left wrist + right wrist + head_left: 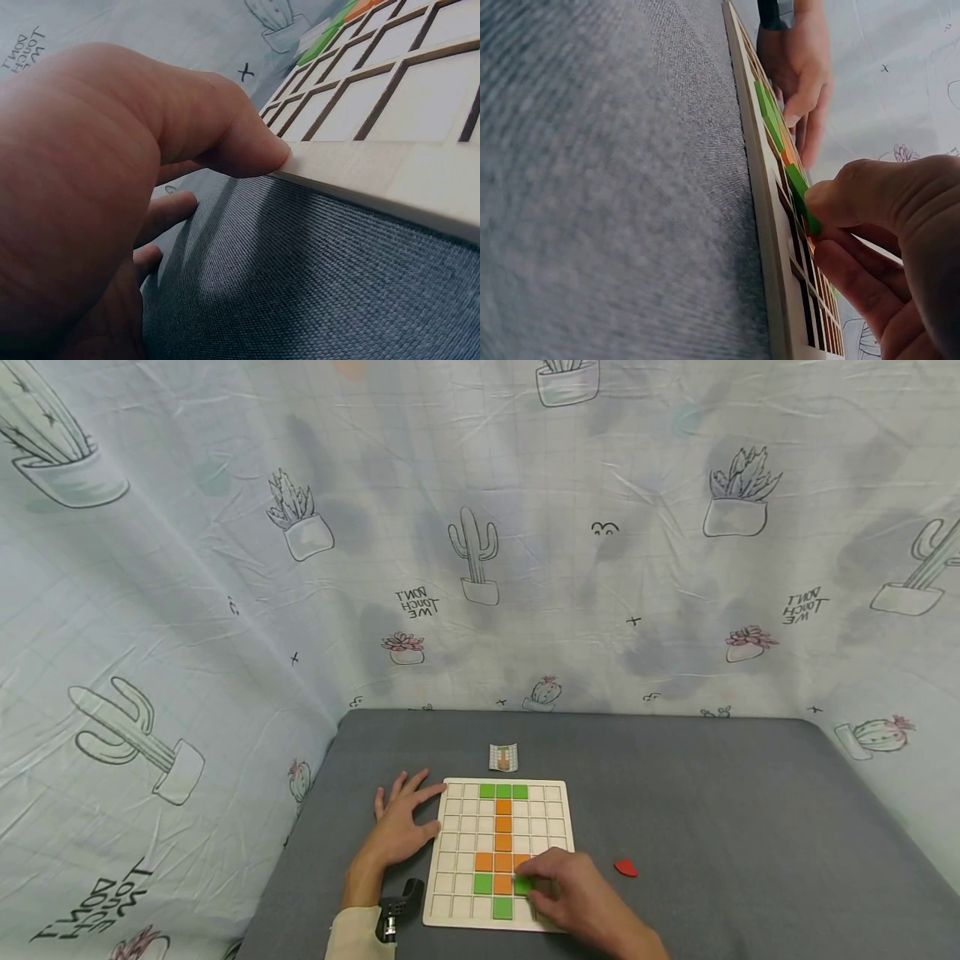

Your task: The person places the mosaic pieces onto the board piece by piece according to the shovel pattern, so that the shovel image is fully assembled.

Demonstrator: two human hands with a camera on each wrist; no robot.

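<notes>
A wooden grid board (pixel 457 841) lies on the dark grey table, with square tiles in some of its cells. Orange tiles (pixel 503 825) form a column down the middle and a short crossing row; green tiles (pixel 503 791) sit at the top and lower down. My left hand (pixel 405 827) rests at the board's left edge with fingers spread, its thumb (pixel 247 142) touching the rim. Over the lower right of the pattern, my right hand (pixel 577 893) pinches a green tile (pixel 801 193) between thumb and fingers, at the board's surface. That hand hides several cells.
A small printed card (pixel 503 757) with a grid pattern lies behind the board. To the right of the board is a small red piece (pixel 626 867). Cactus-printed cloth (pixel 472 560) hangs behind and beside the table.
</notes>
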